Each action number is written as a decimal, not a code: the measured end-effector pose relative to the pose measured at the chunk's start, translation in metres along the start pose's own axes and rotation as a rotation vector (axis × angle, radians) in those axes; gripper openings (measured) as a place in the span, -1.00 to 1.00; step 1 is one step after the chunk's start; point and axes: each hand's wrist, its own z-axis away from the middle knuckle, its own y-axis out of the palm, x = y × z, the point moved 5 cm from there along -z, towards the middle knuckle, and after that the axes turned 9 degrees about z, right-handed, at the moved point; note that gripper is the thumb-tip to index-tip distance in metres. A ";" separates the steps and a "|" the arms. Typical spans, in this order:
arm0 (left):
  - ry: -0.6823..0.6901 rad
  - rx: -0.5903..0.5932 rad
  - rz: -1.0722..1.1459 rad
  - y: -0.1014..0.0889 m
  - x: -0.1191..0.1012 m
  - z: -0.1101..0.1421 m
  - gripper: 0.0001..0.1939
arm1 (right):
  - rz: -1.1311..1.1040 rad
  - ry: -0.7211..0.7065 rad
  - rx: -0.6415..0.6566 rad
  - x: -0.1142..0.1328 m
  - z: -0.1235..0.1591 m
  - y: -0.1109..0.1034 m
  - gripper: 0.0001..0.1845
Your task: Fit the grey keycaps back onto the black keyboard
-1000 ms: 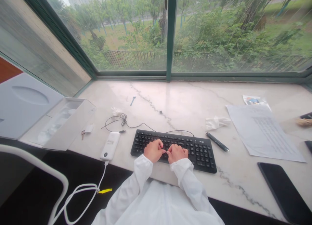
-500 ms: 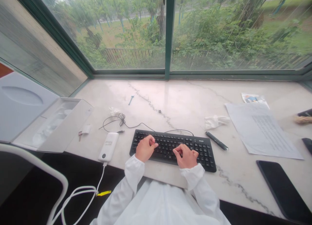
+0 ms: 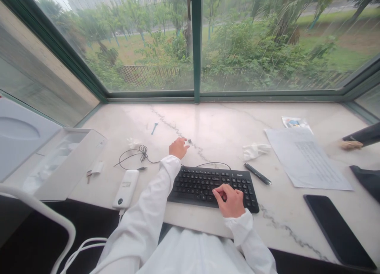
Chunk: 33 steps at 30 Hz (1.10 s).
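Observation:
My left hand (image 3: 178,147) reaches past the black keyboard (image 3: 208,183) onto the marble sill. Its fingers stretch toward a small dark object (image 3: 189,141) and almost touch it; it holds nothing. My right hand (image 3: 230,200) rests on the right half of the keyboard with bent fingers on the keys, also holding nothing. Both arms are in white sleeves. The keyboard's thin black cable (image 3: 139,153) lies coiled to the left of my left hand.
A white power bank (image 3: 124,187) lies left of the keyboard, and an open white box (image 3: 68,163) farther left. To the right lie a black pen (image 3: 257,174), a crumpled tissue (image 3: 255,150), a printed sheet (image 3: 305,159) and a dark tablet (image 3: 335,230). Another person's hand (image 3: 350,144) rests at the far right.
My left hand left the keyboard and moved forward to the small dark object. My right hand slid right along the keys. The view tilted slightly, and another person's sleeve came into view.

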 end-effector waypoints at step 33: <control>0.062 0.211 0.364 0.029 -0.026 0.171 -0.82 | 0.010 -0.082 0.085 0.005 0.009 0.021 -0.78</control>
